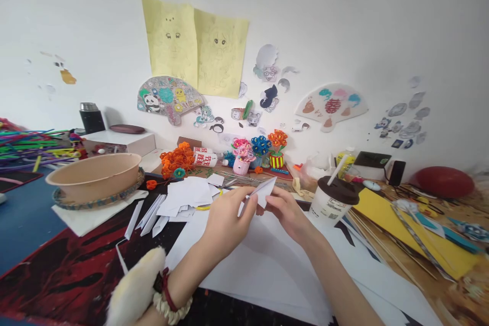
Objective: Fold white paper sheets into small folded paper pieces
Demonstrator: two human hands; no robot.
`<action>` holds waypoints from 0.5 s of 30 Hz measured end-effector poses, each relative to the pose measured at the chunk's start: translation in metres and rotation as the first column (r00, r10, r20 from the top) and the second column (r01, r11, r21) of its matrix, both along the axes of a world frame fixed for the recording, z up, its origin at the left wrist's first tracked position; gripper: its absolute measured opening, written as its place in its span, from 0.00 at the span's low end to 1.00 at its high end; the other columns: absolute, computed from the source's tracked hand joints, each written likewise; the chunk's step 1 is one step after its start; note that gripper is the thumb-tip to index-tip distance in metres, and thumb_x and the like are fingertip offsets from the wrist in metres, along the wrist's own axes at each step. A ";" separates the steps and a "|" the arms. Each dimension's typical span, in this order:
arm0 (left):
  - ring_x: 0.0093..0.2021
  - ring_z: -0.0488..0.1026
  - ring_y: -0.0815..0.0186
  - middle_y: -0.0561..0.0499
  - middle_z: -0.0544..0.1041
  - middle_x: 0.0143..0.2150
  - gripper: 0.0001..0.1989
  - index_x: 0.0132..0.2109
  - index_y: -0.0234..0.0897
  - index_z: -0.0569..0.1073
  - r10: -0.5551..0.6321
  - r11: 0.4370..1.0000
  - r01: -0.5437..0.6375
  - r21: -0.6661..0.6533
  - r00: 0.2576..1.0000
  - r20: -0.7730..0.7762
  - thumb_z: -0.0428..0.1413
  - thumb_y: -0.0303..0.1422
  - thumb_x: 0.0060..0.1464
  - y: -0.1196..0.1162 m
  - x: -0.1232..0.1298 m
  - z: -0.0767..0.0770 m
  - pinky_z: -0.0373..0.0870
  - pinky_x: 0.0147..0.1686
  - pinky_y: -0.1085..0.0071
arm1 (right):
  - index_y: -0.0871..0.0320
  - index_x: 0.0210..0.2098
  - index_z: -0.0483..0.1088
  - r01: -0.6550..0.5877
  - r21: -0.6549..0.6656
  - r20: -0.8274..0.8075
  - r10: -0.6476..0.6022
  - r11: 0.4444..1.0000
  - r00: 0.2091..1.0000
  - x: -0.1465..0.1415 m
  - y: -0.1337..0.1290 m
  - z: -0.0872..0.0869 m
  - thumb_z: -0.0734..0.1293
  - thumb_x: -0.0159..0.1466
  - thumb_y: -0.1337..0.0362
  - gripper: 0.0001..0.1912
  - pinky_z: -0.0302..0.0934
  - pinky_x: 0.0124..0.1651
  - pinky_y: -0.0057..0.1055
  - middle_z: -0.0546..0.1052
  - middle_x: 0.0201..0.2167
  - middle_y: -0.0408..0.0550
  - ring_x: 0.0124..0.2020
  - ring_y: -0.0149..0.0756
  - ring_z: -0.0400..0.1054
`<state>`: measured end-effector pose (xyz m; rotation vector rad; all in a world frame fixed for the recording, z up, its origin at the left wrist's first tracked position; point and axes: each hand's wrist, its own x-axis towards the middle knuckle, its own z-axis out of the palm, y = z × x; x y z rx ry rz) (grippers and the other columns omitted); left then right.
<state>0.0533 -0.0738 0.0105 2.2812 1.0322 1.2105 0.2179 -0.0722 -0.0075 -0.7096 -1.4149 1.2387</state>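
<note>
Between my two hands is a small folded piece of white paper, held up above large white sheets. My left hand pinches its left side with thumb and fingers. On the other side, my right hand grips the lower right edge, its fingertips partly hidden behind the paper. A stack of small white paper pieces lies just beyond my left hand. Several narrow folded paper strips rest left of that stack. Something yellow, perhaps a scissor handle, peeks out beside the pile.
A lidded cup with a straw stands close to my right hand. At left sits a beige basin on a woven ring. Craft flowers line the back by the wall. Yellow card and thin sticks lie at right.
</note>
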 end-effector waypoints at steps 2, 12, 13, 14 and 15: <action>0.32 0.71 0.67 0.53 0.77 0.30 0.14 0.36 0.39 0.73 0.027 1.000 -0.027 -0.008 1.000 0.002 0.43 0.33 0.60 0.001 -0.001 0.001 0.63 0.32 0.73 | 0.60 0.34 0.73 0.018 0.009 0.003 -0.018 1.000 1.000 0.000 0.000 0.000 0.64 0.58 0.63 0.08 0.59 0.36 0.34 0.71 0.29 0.46 0.29 0.34 0.63; 0.26 0.68 0.65 0.52 0.74 0.25 0.12 0.30 0.37 0.72 0.159 0.980 -0.177 -0.093 0.971 -0.180 0.47 0.35 0.54 0.020 -0.011 -0.005 0.58 0.27 0.72 | 0.55 0.33 0.73 0.253 -0.058 -0.244 -0.259 0.966 0.934 0.021 0.005 0.002 0.66 0.51 0.59 0.11 0.62 0.34 0.33 0.75 0.29 0.45 0.32 0.39 0.67; 0.24 0.66 0.66 0.52 0.71 0.22 0.13 0.26 0.37 0.71 0.195 0.971 -0.217 -0.097 0.961 -0.196 0.47 0.36 0.54 0.021 -0.013 -0.004 0.56 0.25 0.72 | 0.54 0.36 0.73 0.322 -0.067 -0.253 -0.328 0.944 0.910 0.023 0.007 0.001 0.65 0.52 0.58 0.13 0.62 0.35 0.34 0.75 0.31 0.46 0.34 0.41 0.68; 0.23 0.64 0.67 0.53 0.69 0.20 0.14 0.24 0.36 0.69 0.220 0.965 -0.242 -0.100 0.956 -0.195 0.47 0.36 0.54 0.023 -0.016 -0.002 0.54 0.24 0.73 | 0.54 0.39 0.72 0.378 -0.086 -0.253 -0.388 0.922 0.886 0.026 0.010 0.000 0.65 0.53 0.57 0.15 0.63 0.37 0.35 0.76 0.33 0.46 0.37 0.42 0.69; 0.22 0.63 0.67 0.53 0.68 0.20 0.15 0.23 0.36 0.68 0.230 0.962 -0.252 -0.106 0.956 -0.179 0.47 0.37 0.53 0.024 -0.018 0.000 0.54 0.24 0.73 | 0.54 0.42 0.71 0.420 -0.111 -0.251 -0.434 0.901 0.865 0.029 0.014 -0.003 0.64 0.54 0.56 0.17 0.63 0.38 0.35 0.76 0.35 0.47 0.39 0.43 0.69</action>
